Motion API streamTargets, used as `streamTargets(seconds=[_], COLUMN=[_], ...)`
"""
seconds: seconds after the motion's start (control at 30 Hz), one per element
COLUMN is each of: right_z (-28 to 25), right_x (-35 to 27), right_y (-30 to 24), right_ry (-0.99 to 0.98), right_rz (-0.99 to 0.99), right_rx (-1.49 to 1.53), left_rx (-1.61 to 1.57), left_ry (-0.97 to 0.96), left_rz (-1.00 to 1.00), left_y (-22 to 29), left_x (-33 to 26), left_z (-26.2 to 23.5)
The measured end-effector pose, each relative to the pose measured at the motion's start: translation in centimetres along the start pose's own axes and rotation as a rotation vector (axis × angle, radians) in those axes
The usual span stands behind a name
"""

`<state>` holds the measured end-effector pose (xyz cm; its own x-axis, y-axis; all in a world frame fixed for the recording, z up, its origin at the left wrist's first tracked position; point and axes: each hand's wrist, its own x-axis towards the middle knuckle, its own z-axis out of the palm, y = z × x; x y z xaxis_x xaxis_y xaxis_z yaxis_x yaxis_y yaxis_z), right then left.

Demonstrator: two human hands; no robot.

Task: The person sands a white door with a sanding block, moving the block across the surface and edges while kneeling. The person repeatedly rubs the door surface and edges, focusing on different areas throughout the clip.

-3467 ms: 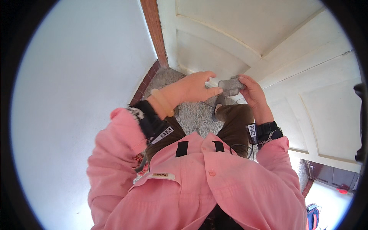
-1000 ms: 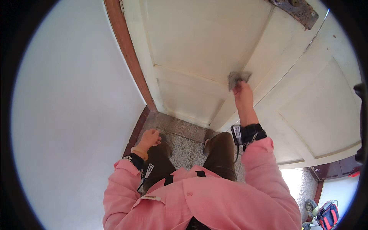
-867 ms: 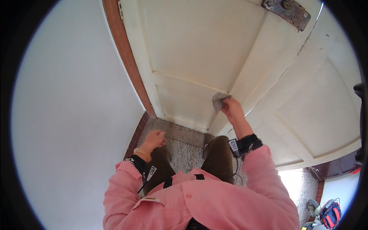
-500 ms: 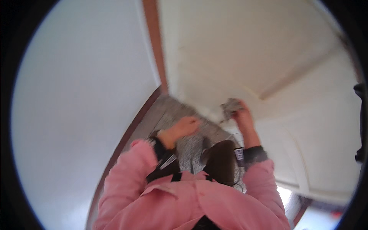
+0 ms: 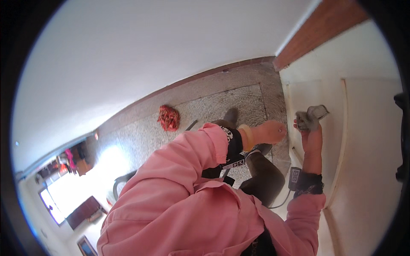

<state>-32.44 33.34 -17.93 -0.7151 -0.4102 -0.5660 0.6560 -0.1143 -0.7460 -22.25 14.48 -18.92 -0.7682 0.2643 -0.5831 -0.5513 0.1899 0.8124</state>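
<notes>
My right hand (image 5: 311,136) is raised in front of the cream panel on the right, its fingers closed round a crumpled grey cloth (image 5: 318,112). Part of the cloth looks striped and sticks out past the fingertips. To the left of it, my left hand (image 5: 270,131) is closed in a fist over the floor, apart from the cloth and the panel. Nothing shows in that fist, though its fingers are curled partly out of sight.
The cream panel (image 5: 371,128) has raised ridges and meets a brown wooden post (image 5: 320,32). A white wall (image 5: 149,47) runs along the far side. On the speckled floor (image 5: 205,106) lies a bunched red cloth (image 5: 169,118). Bright windows (image 5: 53,200) show at lower left.
The view has swung to the left, bringing the red cloth and the windows into sight. My right hand still holds the grey cloth by the panel; my left stays closed.
</notes>
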Motion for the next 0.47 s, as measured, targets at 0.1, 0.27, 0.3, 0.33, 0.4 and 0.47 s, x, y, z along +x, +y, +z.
streamTargets(seconds=[0.1, 0.27, 0.3, 0.33, 0.4, 0.47], right_z=[3.9, 8.1, 9.2, 10.3, 11.3, 11.9], right_x=[1.8, -2.9, -3.3, -4.5, -6.0, -7.3], right_y=[-2.0, -6.7, -7.8, -8.9, -11.0, -13.1], right_ry=[0.061, 0.013, 0.000, -0.011, -0.012, -0.054], right_rz=[0.085, 0.049, 0.052, 0.051, 0.075, 0.092], right_rx=[-0.095, -0.045, -0.107, -0.167, -0.289, -0.353], left_rx=[-0.078, -0.194, -0.244, -0.290, -0.299, -0.138], left_ry=[0.091, 0.368, 0.446, 0.529, 0.658, 0.955], left_rz=[-0.002, 0.000, -0.005, 0.005, -0.028, -0.036], left_y=[2.6, 6.2, 6.5, 6.5, 5.3, 2.2], left_x=[-3.0, -13.8, -16.3, -19.5, -25.0, -32.6], left_z=[-5.0, -8.1, -9.0, -9.6, -11.3, -11.8])
